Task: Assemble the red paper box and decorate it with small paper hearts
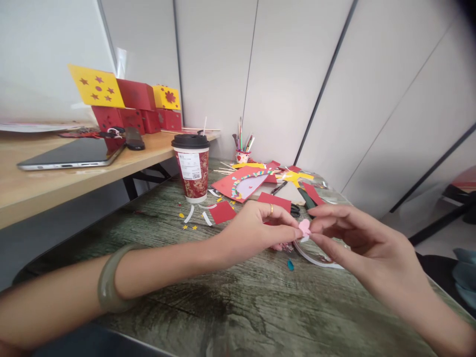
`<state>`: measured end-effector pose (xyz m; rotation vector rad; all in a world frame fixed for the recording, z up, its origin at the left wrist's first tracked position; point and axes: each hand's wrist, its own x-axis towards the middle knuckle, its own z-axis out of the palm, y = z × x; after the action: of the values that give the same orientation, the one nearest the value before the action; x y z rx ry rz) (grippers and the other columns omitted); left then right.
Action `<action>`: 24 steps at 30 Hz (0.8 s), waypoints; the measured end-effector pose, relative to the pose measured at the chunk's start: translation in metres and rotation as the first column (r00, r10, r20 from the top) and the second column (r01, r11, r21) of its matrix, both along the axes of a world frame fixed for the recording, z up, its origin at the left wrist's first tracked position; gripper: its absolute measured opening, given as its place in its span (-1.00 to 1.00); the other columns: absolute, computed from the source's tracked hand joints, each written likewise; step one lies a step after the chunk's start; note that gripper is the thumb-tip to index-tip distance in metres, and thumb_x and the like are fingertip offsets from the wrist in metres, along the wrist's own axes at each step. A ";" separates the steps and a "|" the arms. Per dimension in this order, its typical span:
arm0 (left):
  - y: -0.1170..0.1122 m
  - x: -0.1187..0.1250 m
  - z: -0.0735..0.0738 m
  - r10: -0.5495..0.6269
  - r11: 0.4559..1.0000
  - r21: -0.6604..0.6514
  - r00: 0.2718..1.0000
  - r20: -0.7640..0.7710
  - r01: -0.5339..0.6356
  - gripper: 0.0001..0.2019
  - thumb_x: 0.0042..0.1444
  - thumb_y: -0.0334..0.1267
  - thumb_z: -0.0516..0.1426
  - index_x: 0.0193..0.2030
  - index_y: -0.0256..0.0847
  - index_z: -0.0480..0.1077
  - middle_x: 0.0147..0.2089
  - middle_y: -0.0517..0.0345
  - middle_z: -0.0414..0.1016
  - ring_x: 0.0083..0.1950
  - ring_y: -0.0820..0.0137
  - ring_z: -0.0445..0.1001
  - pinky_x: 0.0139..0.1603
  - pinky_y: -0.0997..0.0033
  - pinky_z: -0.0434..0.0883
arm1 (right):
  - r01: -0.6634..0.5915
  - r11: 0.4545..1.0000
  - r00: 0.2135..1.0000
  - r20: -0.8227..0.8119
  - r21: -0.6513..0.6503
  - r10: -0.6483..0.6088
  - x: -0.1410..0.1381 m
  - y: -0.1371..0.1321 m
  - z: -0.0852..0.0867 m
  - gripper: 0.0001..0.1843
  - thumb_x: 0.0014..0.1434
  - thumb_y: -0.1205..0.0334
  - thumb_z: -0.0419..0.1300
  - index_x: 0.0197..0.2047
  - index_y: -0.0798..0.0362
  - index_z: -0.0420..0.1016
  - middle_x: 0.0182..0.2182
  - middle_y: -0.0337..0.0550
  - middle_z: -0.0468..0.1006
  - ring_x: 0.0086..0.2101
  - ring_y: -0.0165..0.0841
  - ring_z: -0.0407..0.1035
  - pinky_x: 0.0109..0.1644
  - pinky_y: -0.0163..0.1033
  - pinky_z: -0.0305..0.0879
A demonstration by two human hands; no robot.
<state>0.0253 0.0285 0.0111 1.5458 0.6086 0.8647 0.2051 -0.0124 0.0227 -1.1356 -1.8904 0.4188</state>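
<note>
Between my two hands, just above the tabletop, is a small pink paper cutout (304, 227) with rounded lobes. My left hand (256, 225) pinches its left edge between thumb and fingers. From the other side, my right hand (360, 238) grips it with thumb and forefinger, the other fingers curled. A bit of white shows beneath the pink paper. Under the hands, a roll of clear tape (316, 262) lies on the table, partly covered by my right hand. Beside it is a small teal scrap (290, 265). Black scissor handles (295, 210) show behind the fingers.
A lidded paper coffee cup (193, 173) stands left on the dark wooden table (223, 307). Red paper (222, 212), scraps and a decorated card (241, 183) lie behind the hands, with a brush pot (243, 156) beyond. A raised shelf holds a laptop (70, 153) and boxes (137, 94).
</note>
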 end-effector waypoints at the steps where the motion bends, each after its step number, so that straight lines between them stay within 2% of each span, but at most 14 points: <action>1: 0.000 0.000 0.000 0.007 1.000 0.002 1.000 0.008 -0.008 -0.88 -0.05 -0.28 0.16 -0.43 -0.31 0.39 -0.50 0.22 0.36 -0.48 0.60 0.30 -0.44 0.58 0.30 | -0.001 1.000 1.000 0.007 0.004 0.001 0.000 0.000 -0.001 -0.78 0.03 0.25 0.19 -0.20 -0.08 0.39 -0.41 -0.30 0.50 -0.45 -0.52 0.39 -0.46 -0.48 0.33; 7: -0.002 0.002 -0.002 0.056 0.998 0.024 0.993 0.102 -0.059 -0.85 -0.07 -0.27 0.18 -0.44 -0.30 0.32 -0.50 0.24 0.34 -0.48 0.58 0.34 -0.44 0.57 0.34 | 0.002 1.000 1.000 0.026 0.024 -0.003 -0.001 0.001 0.000 -0.85 0.04 0.26 0.17 -0.25 -0.06 0.40 -0.40 -0.29 0.49 -0.45 -0.52 0.39 -0.42 -0.48 0.34; 10: -0.005 0.002 -0.001 0.070 0.996 0.045 0.988 0.137 -0.076 -0.85 -0.08 -0.28 0.20 -0.44 -0.28 0.32 -0.49 0.25 0.35 -0.48 0.60 0.32 -0.46 0.60 0.33 | 0.010 1.000 1.000 -0.017 -0.004 -0.010 -0.002 0.000 0.000 -0.87 0.05 0.23 0.16 -0.26 -0.05 0.40 -0.39 -0.27 0.50 -0.43 -0.52 0.40 -0.41 -0.48 0.34; 15: -0.009 0.005 -0.001 0.059 0.992 0.095 0.972 0.227 -0.083 -0.95 -0.06 -0.37 0.18 -0.40 -0.26 0.40 -0.42 0.25 0.41 -0.38 0.59 0.37 -0.39 0.64 0.35 | -0.059 0.983 0.972 -0.236 -0.176 0.016 -0.015 -0.003 -0.004 -0.70 -0.04 0.20 0.25 -0.21 -0.04 0.30 -0.41 -0.27 0.52 -0.43 -0.46 0.43 -0.39 -0.41 0.37; 19: -0.010 0.005 -0.002 0.072 0.991 0.091 0.973 0.217 -0.094 -0.91 -0.06 -0.34 0.19 -0.36 -0.24 0.48 -0.43 0.22 0.47 -0.40 0.58 0.40 -0.35 0.62 0.37 | -0.123 0.944 0.933 -0.360 -0.306 0.005 -0.023 -0.002 -0.008 -0.68 -0.04 0.20 0.25 -0.20 -0.04 0.27 -0.47 -0.30 0.50 -0.43 -0.46 0.42 -0.38 -0.40 0.36; 22: -0.008 0.004 -0.003 0.155 0.977 0.108 0.961 0.227 -0.183 -0.89 -0.07 -0.34 0.21 -0.34 -0.21 0.50 -0.37 0.22 0.51 -0.33 0.56 0.43 -0.28 0.61 0.38 | -0.173 0.936 0.942 -0.329 -0.307 0.066 -0.019 0.003 -0.010 -0.70 -0.01 0.19 0.22 -0.20 -0.05 0.24 -0.48 -0.32 0.47 -0.43 -0.46 0.40 -0.39 -0.39 0.33; 24: -0.007 0.003 -0.003 0.200 0.965 0.120 0.949 0.243 -0.234 -0.90 -0.08 -0.34 0.21 -0.35 -0.19 0.51 -0.33 0.23 0.52 -0.28 0.55 0.44 -0.21 0.61 0.37 | -0.172 0.926 0.980 -0.157 -0.336 0.125 -0.012 0.006 -0.010 -0.82 0.07 0.15 0.14 -0.24 -0.03 0.28 -0.53 -0.32 0.45 -0.46 -0.45 0.39 -0.40 -0.36 0.32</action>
<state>0.0280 0.0220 0.0082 1.4999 0.5629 1.2624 0.1935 -0.0060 0.0125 -1.1596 -1.8348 0.9232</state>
